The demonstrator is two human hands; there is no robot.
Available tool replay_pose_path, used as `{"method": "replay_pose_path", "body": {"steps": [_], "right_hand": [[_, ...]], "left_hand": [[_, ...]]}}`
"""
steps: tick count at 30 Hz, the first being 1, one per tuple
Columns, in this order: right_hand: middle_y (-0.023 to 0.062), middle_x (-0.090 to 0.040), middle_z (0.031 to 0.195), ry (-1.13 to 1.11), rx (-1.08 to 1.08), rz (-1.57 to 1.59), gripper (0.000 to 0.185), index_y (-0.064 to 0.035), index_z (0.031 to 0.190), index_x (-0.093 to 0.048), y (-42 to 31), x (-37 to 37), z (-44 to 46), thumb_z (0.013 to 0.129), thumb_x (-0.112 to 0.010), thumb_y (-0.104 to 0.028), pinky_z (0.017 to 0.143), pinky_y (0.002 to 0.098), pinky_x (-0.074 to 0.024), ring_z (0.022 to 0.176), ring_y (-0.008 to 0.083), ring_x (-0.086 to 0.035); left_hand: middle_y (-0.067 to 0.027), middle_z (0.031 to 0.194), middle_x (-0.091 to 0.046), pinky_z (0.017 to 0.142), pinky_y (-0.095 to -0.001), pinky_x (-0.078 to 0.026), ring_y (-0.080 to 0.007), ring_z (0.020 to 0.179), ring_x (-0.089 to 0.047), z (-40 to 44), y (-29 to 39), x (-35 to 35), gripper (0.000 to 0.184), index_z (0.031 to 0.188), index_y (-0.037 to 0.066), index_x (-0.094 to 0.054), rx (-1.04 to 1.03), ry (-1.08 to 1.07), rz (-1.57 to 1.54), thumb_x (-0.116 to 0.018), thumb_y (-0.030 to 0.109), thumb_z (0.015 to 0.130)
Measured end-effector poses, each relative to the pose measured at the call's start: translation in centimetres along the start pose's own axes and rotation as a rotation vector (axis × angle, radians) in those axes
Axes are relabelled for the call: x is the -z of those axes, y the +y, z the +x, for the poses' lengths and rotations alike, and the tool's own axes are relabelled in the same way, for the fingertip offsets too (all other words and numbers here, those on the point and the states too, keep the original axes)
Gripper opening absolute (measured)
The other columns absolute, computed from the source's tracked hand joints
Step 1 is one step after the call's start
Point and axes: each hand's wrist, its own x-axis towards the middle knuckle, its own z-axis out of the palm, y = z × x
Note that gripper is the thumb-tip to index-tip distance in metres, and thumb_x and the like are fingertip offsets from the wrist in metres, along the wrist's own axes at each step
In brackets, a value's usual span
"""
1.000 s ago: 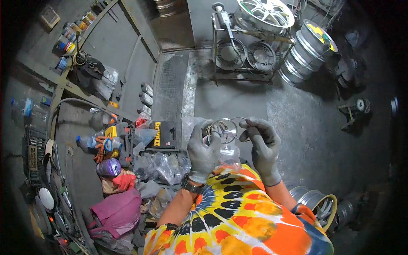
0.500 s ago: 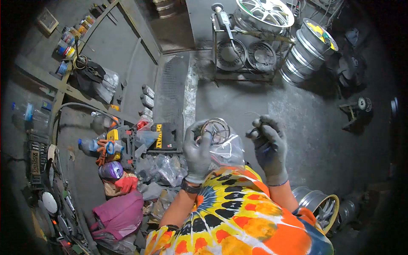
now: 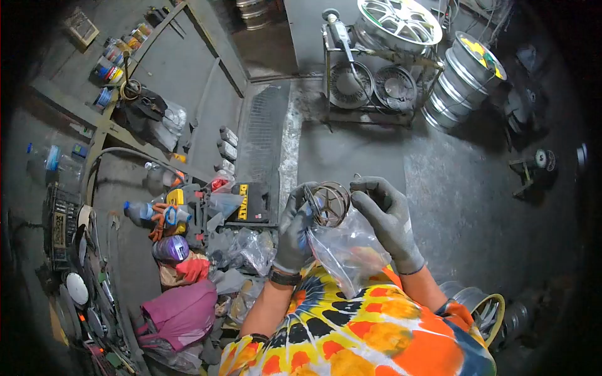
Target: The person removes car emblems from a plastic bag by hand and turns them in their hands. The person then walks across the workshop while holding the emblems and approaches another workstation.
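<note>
Several thin metal rings (image 3: 332, 205) are bunched together in front of my chest. My left hand (image 3: 295, 229), in a grey glove, grips them at their left side. A clear plastic bag (image 3: 351, 244) hangs below the rings, its upper left edge at the same hand. My gloved right hand (image 3: 387, 219) is just right of the rings, its fingers bent and pressed together near their edge. Part of a thin ring or wire shows at its fingertips, but what they pinch is too small to make out.
A metal rack (image 3: 370, 118) holding wheels and a power tool stands ahead, beside stacked rims (image 3: 461, 81). A black and yellow case (image 3: 249, 202), plastic bags and a purple cloth (image 3: 182, 313) lie to the left. Another rim (image 3: 480, 313) is at the lower right.
My right hand has come back left to the rings after being apart from them. The rings have turned and the bag hangs lower and wider. The view has shifted slightly.
</note>
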Motion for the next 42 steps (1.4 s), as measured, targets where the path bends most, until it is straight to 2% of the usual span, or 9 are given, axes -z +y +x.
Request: {"method": "replay_pose_path", "body": {"steps": [4, 10, 12, 15, 18, 22, 25, 27, 42], "right_hand": [[0.0027, -0.070, 0.094, -0.073, 0.004, 0.010, 0.026, 0.0001, 0.115, -0.069, 0.7, 0.1, 0.1, 0.095, -0.072, -0.015, 0.073, 0.0221, -0.0482, 0.082, 0.0053, -0.059], [0.0048, -0.067, 0.094, -0.035, 0.137, -0.173, 0.025, -0.0027, 0.111, -0.070, -0.3, -0.8, -0.8, 0.089, -0.076, -0.012, 0.067, 0.0242, -0.0483, 0.078, 0.0093, -0.060], [0.0063, -0.065, 0.089, 0.038, 0.378, -0.373, 0.023, -0.0038, 0.105, -0.069, -0.9, -1.3, -0.9, 0.085, -0.079, -0.010, 0.063, 0.0276, -0.0482, 0.073, 0.0136, -0.060], [0.0076, -0.062, 0.086, 0.063, 0.440, -0.456, 0.023, -0.0052, 0.100, -0.066, -0.9, -2.0, -0.8, 0.082, -0.081, -0.008, 0.059, 0.0304, -0.0475, 0.069, 0.0172, -0.058], [0.0086, -0.063, 0.084, 0.156, 0.518, -0.539, 0.021, -0.0063, 0.098, -0.065, -0.2, -2.4, -0.6, 0.083, -0.079, -0.007, 0.058, 0.0331, -0.0479, 0.066, 0.0212, -0.059], [0.0096, -0.064, 0.083, 0.227, 0.615, -0.619, 0.018, -0.0070, 0.096, -0.065, 0.4, -2.6, -0.3, 0.083, -0.077, -0.005, 0.057, 0.0360, -0.0480, 0.064, 0.0249, -0.060], [0.0100, -0.064, 0.083, 0.244, 0.592, -0.626, 0.019, -0.0069, 0.097, -0.066, 0.4, -3.0, -0.3, 0.082, -0.077, -0.004, 0.056, 0.0360, -0.0481, 0.063, 0.0248, -0.060], [0.0099, -0.064, 0.083, 0.240, 0.597, -0.631, 0.019, -0.0069, 0.097, -0.066, 0.6, -3.0, -0.3, 0.081, -0.076, -0.003, 0.056, 0.0358, -0.0483, 0.063, 0.0246, -0.061], [0.0097, -0.065, 0.083, 0.282, 0.581, -0.712, 0.020, -0.0074, 0.099, -0.067, 1.4, -2.5, 0.2, 0.081, -0.075, -0.004, 0.059, 0.0367, -0.0501, 0.064, 0.0257, -0.062]], "left_hand": [[-0.0092, 0.131, -0.059, 0.105, -0.0308, -0.048, -0.0168, 0.118, -0.060, -0.4, 0.5, -0.5, 0.036, 0.138, 0.001, -0.052, -0.158, -0.047, 0.290, -0.049, 0.013, 0.104], [-0.0130, 0.137, -0.057, 0.104, -0.0366, -0.050, -0.0217, 0.123, -0.059, -0.2, 0.1, 0.6, 0.038, 0.138, -0.001, -0.055, -0.116, -0.026, 0.155, -0.051, 0.009, 0.102], [-0.0124, 0.132, -0.057, 0.106, -0.0333, -0.046, -0.0197, 0.123, -0.057, 0.0, 0.4, 0.7, 0.036, 0.138, -0.003, -0.050, -0.471, -0.086, 0.777, -0.050, 0.011, 0.104], [-0.0115, 0.132, -0.058, 0.105, -0.0333, -0.046, -0.0205, 0.122, -0.057, -0.2, 0.7, -0.4, 0.034, 0.137, -0.001, -0.051, -0.159, 0.014, 0.185, -0.051, 0.009, 0.104], [-0.0109, 0.133, -0.059, 0.106, -0.0334, -0.046, -0.0201, 0.123, -0.058, -0.5, 0.5, -0.6, 0.033, 0.138, 0.003, -0.052, -0.095, 0.029, 0.055, -0.053, 0.009, 0.105], [-0.0106, 0.135, -0.059, 0.107, -0.0334, -0.046, -0.0193, 0.124, -0.057, -0.5, 1.3, -1.2, 0.034, 0.138, 0.005, -0.052, -0.149, -0.016, 0.071, -0.055, 0.009, 0.104], [-0.0117, 0.137, -0.059, 0.107, -0.0333, -0.045, -0.0186, 0.126, -0.057, -0.5, 1.6, -1.5, 0.034, 0.137, 0.005, -0.053, -0.374, -0.018, 0.533, -0.055, 0.007, 0.103], [-0.0121, 0.136, -0.059, 0.108, -0.0336, -0.046, -0.0181, 0.125, -0.057, -0.5, 1.6, -1.9, 0.035, 0.136, 0.005, -0.053, -0.121, -0.006, -0.096, -0.054, 0.003, 0.101], [-0.0021, 0.112, -0.061, 0.077, -0.0207, -0.049, -0.0047, 0.090, -0.057, -0.6, 1.3, -2.2, 0.044, 0.138, 0.004, -0.052, -0.068, -0.002, 0.050, -0.061, 0.000, 0.095]]}}
